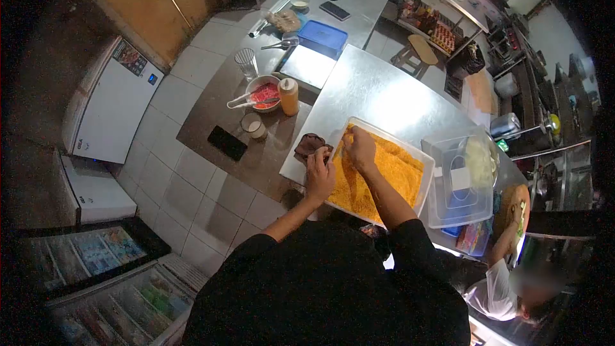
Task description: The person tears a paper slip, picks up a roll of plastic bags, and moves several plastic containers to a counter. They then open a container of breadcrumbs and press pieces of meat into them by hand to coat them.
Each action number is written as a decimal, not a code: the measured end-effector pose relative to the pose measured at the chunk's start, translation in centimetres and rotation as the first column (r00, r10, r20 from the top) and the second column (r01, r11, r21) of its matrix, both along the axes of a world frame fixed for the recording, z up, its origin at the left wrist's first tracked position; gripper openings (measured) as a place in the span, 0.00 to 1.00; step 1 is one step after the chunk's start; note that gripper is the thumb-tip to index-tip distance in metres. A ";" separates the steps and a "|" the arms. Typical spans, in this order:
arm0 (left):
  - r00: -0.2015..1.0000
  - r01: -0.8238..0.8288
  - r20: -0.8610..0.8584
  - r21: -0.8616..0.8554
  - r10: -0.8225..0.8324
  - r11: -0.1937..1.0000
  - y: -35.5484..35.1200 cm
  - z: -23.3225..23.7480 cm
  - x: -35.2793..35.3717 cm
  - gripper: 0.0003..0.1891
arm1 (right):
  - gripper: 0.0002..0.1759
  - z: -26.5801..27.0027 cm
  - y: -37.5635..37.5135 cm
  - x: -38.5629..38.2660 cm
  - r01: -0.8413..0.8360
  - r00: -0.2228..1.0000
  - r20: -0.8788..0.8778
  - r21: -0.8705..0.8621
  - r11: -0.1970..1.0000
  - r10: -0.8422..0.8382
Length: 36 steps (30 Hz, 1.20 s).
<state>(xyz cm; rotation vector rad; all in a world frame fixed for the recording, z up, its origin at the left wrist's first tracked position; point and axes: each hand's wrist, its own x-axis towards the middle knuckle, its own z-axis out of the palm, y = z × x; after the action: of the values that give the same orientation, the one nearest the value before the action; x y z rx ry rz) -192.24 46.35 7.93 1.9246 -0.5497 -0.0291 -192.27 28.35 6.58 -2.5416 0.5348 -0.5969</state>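
My left hand [319,177] is at the near side of a dark brown, cup-like thing [309,146] with an uneven rim, its fingers closed on the edge. That thing stands on the steel table, just left of a clear plastic tub [421,200]. The tub holds a layer of orange crumbs [392,170], heaped unevenly. My right hand [360,148] is over the tub's far left corner, fingers curled down and closed at the crumbs. Whatever lies between those fingers is hidden.
Right of the tub lies a clear plastic lid or box [451,202]. On the left stand a sauce bottle [289,97], a bowl of red food [264,93], a glass [246,63] and a phone [227,143]. A blue-lidded box [323,37] sits behind. Another person [496,295] works at lower right.
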 end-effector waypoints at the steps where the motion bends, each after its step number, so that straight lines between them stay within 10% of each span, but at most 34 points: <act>1: 1.000 0.001 -0.002 0.000 -0.001 1.000 0.0 0.1 0.0 0.19 | 0.16 0.0 0.0 0.0 -0.008 0.999 0.044 -0.009 1.000 0.009; 8: 0.999 0.010 -0.037 0.001 -0.010 1.000 0.1 0.3 -0.1 0.19 | 0.12 1.5 -1.0 -1.1 0.080 0.983 -0.174 0.176 0.981 -0.049; 11: 1.000 0.026 -0.017 0.031 -0.026 0.999 0.3 0.4 -0.2 0.19 | 0.11 0.2 -2.4 -2.1 0.151 0.967 -0.253 0.536 0.830 -0.012; 13: 1.000 0.018 0.017 0.029 -0.018 0.999 0.0 0.1 0.0 0.19 | 0.11 -0.8 -4.0 -3.8 0.008 0.994 -0.027 0.982 0.187 0.102; 15: 0.999 -0.013 0.046 -0.051 0.016 0.999 -0.3 -0.8 -0.2 0.18 | 0.14 0.6 -3.7 -6.4 -0.116 0.993 0.107 0.968 -0.221 -0.054; 19: 0.999 0.042 0.027 0.009 -0.043 0.999 0.2 0.0 0.0 0.19 | 0.14 6.9 -2.7 -10.3 -0.090 0.973 0.004 0.926 -0.366 -0.231; 21: 1.000 0.029 -0.005 0.003 -0.028 1.000 0.1 -0.3 -0.1 0.19 | 0.14 8.1 -3.2 -13.1 -0.151 0.979 0.096 0.933 -0.327 -0.178; 25: 0.999 0.043 0.004 -0.001 -0.043 0.999 0.2 -0.4 -0.2 0.20 | 0.12 11.3 -3.5 -20.8 0.046 0.992 -0.087 0.922 0.385 0.090; 29: 0.998 0.034 0.048 0.006 -0.034 0.999 0.1 -0.9 0.0 0.22 | 0.09 16.4 -2.9 -30.4 0.250 0.899 -0.343 0.912 0.324 0.273; 31: 0.997 0.064 0.031 0.039 -0.065 0.997 0.4 0.2 0.0 0.24 | 0.11 3.3 -5.3 -43.2 0.087 0.996 -0.088 0.984 -0.156 0.003; 33: 0.997 0.074 0.026 0.036 -0.075 0.997 0.4 0.0 0.0 0.24 | 0.06 4.1 -4.1 -45.8 0.444 0.827 -0.522 0.834 0.329 0.209; 36: 0.997 0.071 0.038 0.013 -0.071 0.997 0.3 -0.6 -0.2 0.26 | 0.20 4.1 -2.2 -47.4 0.613 0.779 -0.621 0.783 0.108 0.083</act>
<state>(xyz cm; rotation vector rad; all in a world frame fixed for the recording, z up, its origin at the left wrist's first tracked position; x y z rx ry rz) -192.42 46.62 7.38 1.9193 -0.6448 -0.0403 -239.63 26.16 10.72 -1.1598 1.1660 0.4092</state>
